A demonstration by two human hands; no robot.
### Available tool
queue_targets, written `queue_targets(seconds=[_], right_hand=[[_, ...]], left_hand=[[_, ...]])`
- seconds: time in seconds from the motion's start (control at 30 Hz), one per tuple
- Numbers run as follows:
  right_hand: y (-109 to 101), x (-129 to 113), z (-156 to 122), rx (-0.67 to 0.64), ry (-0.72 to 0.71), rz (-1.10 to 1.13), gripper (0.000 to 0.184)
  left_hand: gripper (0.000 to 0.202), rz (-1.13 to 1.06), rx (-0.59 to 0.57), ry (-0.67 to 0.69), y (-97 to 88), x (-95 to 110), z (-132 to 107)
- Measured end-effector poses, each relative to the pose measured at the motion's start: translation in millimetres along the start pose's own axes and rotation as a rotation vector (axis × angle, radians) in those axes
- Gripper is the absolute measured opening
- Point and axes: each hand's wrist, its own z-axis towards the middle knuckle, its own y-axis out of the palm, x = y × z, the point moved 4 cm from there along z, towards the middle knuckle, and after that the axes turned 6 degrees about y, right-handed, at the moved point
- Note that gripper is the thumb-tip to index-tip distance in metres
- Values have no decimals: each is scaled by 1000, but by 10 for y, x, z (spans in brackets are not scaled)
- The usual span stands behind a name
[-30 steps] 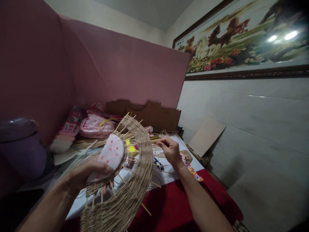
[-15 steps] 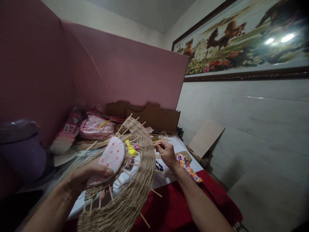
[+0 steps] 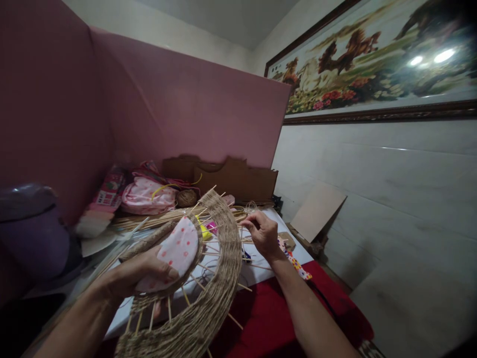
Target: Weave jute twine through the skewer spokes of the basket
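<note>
My left hand (image 3: pixel 139 272) grips a round woven piece (image 3: pixel 214 293) by its centre, thumb pressed on a white fabric disc with pink dots (image 3: pixel 175 251). Jute cord is wound in a wide ring around thin wooden spokes that stick out past the rim. My right hand (image 3: pixel 263 232) is at the piece's right edge, fingers pinched on a strand of jute cord (image 3: pixel 249 208) near the spoke tips. A ball of jute cord (image 3: pixel 186 198) lies behind the piece.
A bundle of thin sticks (image 3: pixel 156 219) lies on the white table (image 3: pixel 268 261) over a red cloth (image 3: pixel 276 318). Pink fabric bags (image 3: pixel 147 194), a brown cardboard box (image 3: pixel 233 176), a pink partition (image 3: pixel 167 104) and a purple container (image 3: pixel 32 228) stand around.
The woven piece has tilted lower and flatter, uncovering the ball of jute cord behind it. My right hand has shifted slightly right along the rim, still pinching.
</note>
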Motion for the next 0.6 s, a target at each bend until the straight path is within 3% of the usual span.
queue_targets(seconds=[0.17,0.3,0.5,0.6], right_hand=[[-102,0,36,30,8,27,25],[-121,55,63,-29,74,73,25],[-41,157,94,-168,280,383,30],[-10,176,109,-231,375,518,36]], left_hand=[[38,63,21,-51,-3,-30,3],[29,121,-1,-65,-60,-70,38],[36,206,89,-104,-126,-107,51],[37,181,65,-134,-82,-128,37]])
